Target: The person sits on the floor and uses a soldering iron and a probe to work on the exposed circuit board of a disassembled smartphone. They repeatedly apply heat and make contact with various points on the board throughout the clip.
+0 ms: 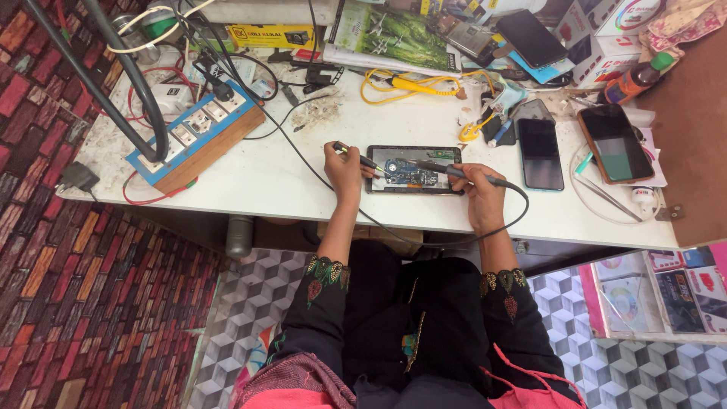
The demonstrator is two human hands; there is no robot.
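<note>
An opened phone (415, 170) lies face down on the white workbench (288, 182), its circuit board showing. My left hand (342, 168) holds a thin dark tool (362, 158) whose tip points at the left part of the board. My right hand (478, 188) grips a soldering iron (448, 171) with a black cable trailing right; its tip rests over the middle of the board.
A blue power strip (195, 130) with plugs sits at the left. Two dark phones (540, 153) (613, 142) lie to the right. A yellow cable (405, 83), boxes, a small bottle (636, 79) and loose wires crowd the back. The brick-patterned floor lies to the left.
</note>
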